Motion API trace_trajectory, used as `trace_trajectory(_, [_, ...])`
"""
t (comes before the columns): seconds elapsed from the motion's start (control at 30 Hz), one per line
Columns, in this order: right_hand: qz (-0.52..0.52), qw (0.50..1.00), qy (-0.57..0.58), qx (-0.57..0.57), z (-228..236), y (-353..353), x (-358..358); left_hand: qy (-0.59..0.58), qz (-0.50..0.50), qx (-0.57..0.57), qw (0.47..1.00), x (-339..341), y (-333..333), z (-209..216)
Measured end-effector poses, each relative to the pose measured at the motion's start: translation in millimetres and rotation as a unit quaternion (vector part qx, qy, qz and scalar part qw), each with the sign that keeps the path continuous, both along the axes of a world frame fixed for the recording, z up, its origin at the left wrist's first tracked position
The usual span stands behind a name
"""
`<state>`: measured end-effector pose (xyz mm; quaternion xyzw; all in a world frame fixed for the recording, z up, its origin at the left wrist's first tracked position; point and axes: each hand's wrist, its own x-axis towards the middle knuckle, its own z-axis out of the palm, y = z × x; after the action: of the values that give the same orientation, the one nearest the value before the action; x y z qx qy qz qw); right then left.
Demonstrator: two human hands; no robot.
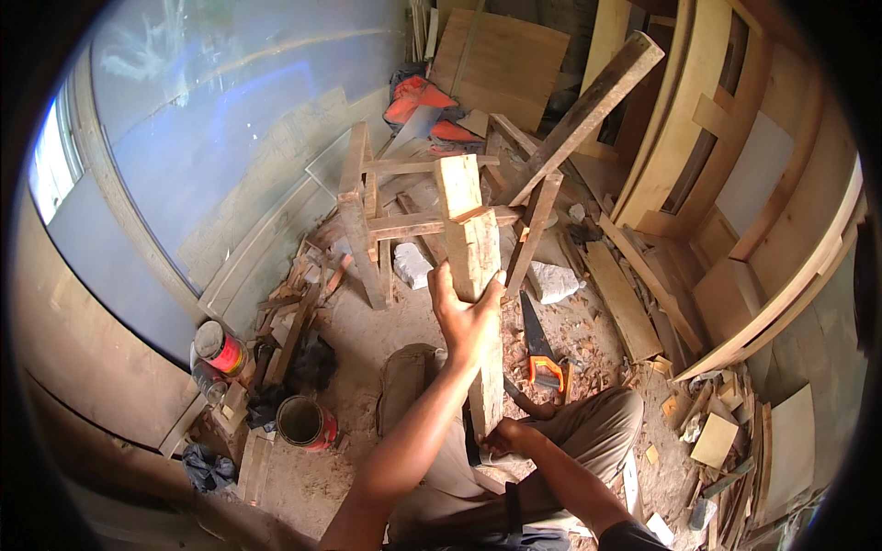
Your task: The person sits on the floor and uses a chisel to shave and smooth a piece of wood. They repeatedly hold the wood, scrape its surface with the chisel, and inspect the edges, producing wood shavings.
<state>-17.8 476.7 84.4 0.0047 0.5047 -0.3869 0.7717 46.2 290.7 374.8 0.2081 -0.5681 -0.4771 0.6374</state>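
Squared pale wooden beam with a stepped notch near its far end [475, 253]: it rises away from the person's lap, its near end between the legs in beige trousers [597, 422]. The left grip [470, 321] is clamped around its middle, thumb on one side and fingers on the other. The right grip [507, 437] has its fingers curled at the near end; whether they close on the wood or only brace it, I cannot tell. Expect a stiff, fairly heavy piece, dry and rough rather than slippery, perhaps splintery at the notch. Mid-length looks the best hold for balance, with the other hand steadying the base.

No bench bears the beam. Beyond it stands a brown wooden trestle-like frame [358, 243], with a long dark plank [588, 119] slanting up behind; contact between beam and frame is unclear. A black-bladed handsaw with an orange handle [537, 332] lies among curled wood shavings [588, 344] on the dusty grey-brown floor [344, 344]. An open red-sided tin [326, 430] sits to the left, a blue-grey wall [248, 138] behind. Rightward are a large unpainted wooden cabinet frame [726, 294] and heaped offcuts [715, 441].
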Motion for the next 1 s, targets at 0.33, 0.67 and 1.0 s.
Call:
trace_trajectory(0.33, [0.010,0.996,-0.033,-0.084,-59.9,26.2,-29.9,-0.031,-0.044,-0.025,0.998,-27.5,33.2,2.1])
trace_trajectory(0.67, [-0.491,0.842,0.202,-0.100,-5.7,-7.8,-74.4,0.153,-0.157,0.262,0.940,13.9,-44.3,-2.5])
trace_trajectory(1.0, [-0.588,0.645,0.478,-0.102,20.5,-21.5,-135.5,0.382,-0.155,0.303,0.859,63.5,-58.8,24.7])
